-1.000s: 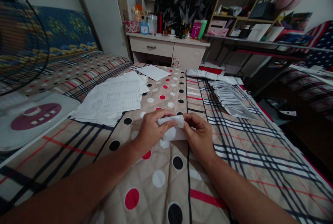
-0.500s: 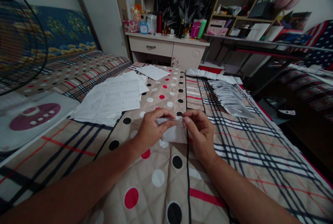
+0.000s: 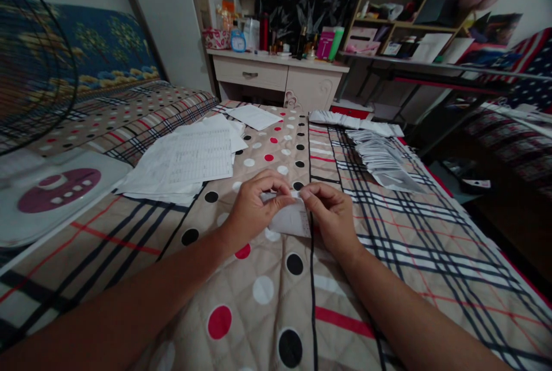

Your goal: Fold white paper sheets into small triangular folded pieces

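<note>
A small white sheet of paper [image 3: 290,220] with faint print along its right side hangs between my hands, just above the patterned bedspread [image 3: 263,290]. My left hand [image 3: 254,204] pinches its upper left part between thumb and fingers. At the upper right edge, my right hand [image 3: 332,215] is closed with thumb against forefinger, its other fingers curled. The two sets of fingertips are close together along the top edge. Whether that edge is folded is hidden by the fingers.
A pile of printed sheets [image 3: 185,155] lies to the left, with another sheet [image 3: 255,117] beyond it. Rows of folded papers [image 3: 375,158] stand at the right. A fan [image 3: 38,60] and a white box with a purple oval [image 3: 60,190] are at far left; a dresser [image 3: 276,75] stands behind.
My right hand has shifted slightly left along the paper's top edge, and its fingers have curled a little more. Both hands still grip the sheet. The view has tilted slightly.
</note>
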{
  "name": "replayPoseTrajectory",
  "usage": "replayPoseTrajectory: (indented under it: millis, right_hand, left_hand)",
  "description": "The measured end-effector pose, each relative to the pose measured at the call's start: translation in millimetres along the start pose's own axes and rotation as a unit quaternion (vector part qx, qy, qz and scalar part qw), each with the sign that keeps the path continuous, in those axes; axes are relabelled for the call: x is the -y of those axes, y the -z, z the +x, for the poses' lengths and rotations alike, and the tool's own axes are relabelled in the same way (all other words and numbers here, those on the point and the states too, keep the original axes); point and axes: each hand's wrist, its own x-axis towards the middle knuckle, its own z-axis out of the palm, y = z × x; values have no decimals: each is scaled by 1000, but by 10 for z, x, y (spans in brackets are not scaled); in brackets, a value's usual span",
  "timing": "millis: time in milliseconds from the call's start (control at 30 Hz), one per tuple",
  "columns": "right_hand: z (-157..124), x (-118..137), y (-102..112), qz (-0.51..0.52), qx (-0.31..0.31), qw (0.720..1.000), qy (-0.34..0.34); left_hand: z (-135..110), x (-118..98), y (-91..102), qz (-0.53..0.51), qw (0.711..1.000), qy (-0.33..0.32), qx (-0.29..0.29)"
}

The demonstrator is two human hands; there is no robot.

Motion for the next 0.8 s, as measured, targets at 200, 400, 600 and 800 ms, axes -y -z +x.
replayPoseTrajectory:
  millis: [200,400,600,800]
  right_hand:
    - [-26,15,-1,-51,-1,998,42]
    - [-45,25,-8,-23,11,999,42]
    - [-47,-11,-30,19,23,999,15]
    - [-25,6,6,-111,24,989,92]
  left_hand:
    - [-26,-24,-26,-29,995,97,2]
    - [-18,-39,-16,-11,995,102,-19]
    - [-8,-57,-20,4,996,91,-12]
    - [24,-64,18,55,997,60,0]
